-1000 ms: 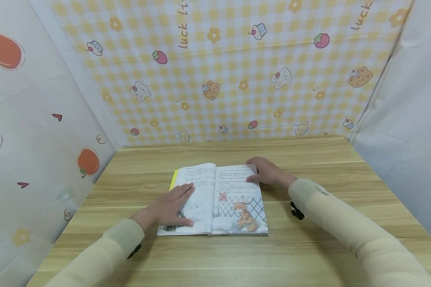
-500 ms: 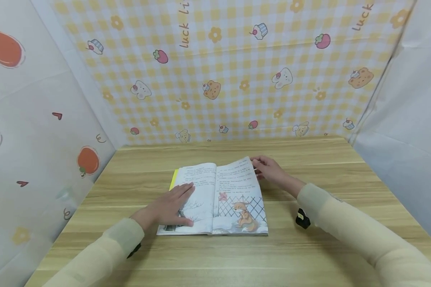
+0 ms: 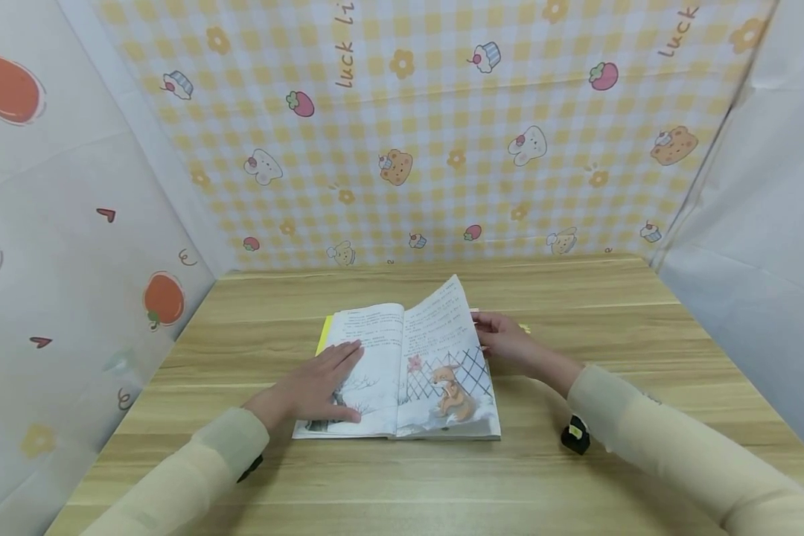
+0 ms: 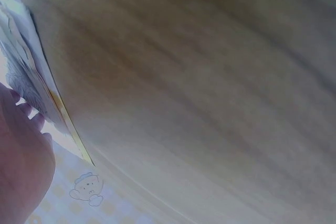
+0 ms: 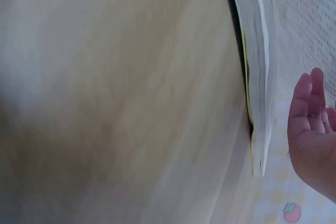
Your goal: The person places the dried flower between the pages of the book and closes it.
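Open book [image 3: 382,372] sits mid-surface [image 3: 402,484], left hand [image 3: 311,387] flat on its 9 o'clock side, gripping nothing, presumably bracing it while right hand [image 3: 505,339], loosely open, no pinch visible, props the raised page [image 3: 442,327] at 2 o'clock.

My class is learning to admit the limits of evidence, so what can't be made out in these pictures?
Printed words in the open book: too small, head view.
Tree drawing: partly covered by the left hand, head view.
Most of what lies beneath the lifted page: hidden by that page, head view.
Rest of the left hand: cut off by the left edge, left wrist view.
Rest of the right hand: cut off by the right edge, right wrist view.
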Available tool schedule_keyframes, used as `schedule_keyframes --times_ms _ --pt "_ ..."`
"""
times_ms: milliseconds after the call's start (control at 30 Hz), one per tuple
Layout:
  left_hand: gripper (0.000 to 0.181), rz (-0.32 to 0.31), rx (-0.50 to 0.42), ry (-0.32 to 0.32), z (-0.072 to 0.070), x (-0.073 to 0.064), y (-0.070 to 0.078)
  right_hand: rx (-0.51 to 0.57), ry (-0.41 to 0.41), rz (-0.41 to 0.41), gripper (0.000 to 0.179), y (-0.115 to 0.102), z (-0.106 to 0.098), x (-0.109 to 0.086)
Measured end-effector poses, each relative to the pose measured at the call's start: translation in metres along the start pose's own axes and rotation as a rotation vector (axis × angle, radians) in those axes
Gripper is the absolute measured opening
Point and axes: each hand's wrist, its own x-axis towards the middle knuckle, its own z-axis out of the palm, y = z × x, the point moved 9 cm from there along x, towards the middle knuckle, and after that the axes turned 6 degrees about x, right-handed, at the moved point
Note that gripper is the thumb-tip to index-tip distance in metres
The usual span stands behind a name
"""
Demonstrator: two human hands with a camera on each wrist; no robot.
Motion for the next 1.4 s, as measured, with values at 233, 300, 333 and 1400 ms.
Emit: schedule_keyframes --times_ms 233,300,333,1400 --pt "0.115 0.004 -0.002 0.006 -0.001 0.0 0.0 -0.116 -0.049 -0.113 0.049 -0.006 0.021 -0.007" --pt "0.115 0.002 -0.005 0.003 -0.001 0.0 0.0 -0.161 -0.072 -0.17 0.049 -0.01 0.028 -0.008" --pt "0.115 0.001 -0.007 0.002 -0.001 0.0 0.0 -0.185 -0.084 -0.203 0.048 -0.012 0.032 -0.009" --pt "0.095 0.047 -0.112 0.126 -0.015 -0.013 -0.003 -1.011 -0.4 -0.418 0.086 -0.01 0.135 -0.017"
